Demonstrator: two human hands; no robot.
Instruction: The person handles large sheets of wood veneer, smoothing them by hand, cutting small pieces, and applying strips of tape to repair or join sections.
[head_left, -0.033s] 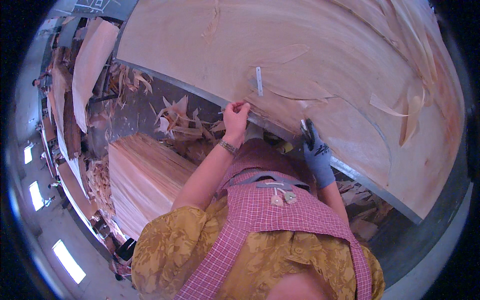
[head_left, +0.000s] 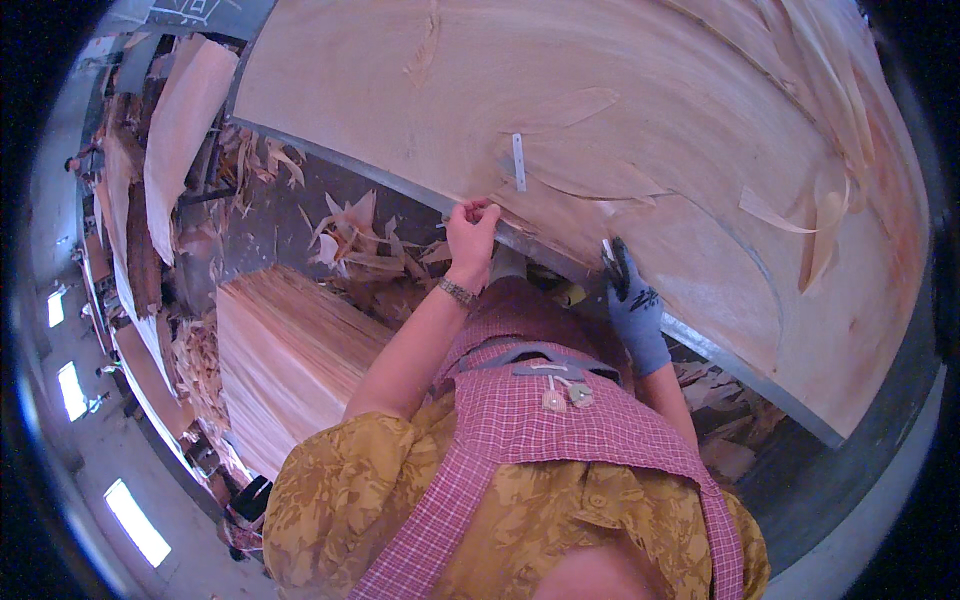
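Observation:
My left hand (head_left: 473, 238), bare, is at the near edge of the wood veneer sheets (head_left: 390, 90) lying on the table. Its thumb and fingers are pinched together; whatever is between them is too small to make out. A ragged brownish veneer strip (head_left: 545, 232) begins beside those fingertips and runs right along the edge. My right hand (head_left: 635, 300), in a grey-blue glove with dark fingers, is closed around a small, light, blade-like metal piece (head_left: 606, 250), its tip up at the veneer edge. Beyond both hands lies a narrow white strip (head_left: 519, 162), flat on the veneer.
A metal edge (head_left: 700, 345) runs along the table's front. Curled veneer offcuts (head_left: 815, 230) lie at right. A tall veneer stack (head_left: 290, 350) stands at my left, with scraps (head_left: 360, 235) on the floor behind it. More sheets (head_left: 185, 140) lean at far left.

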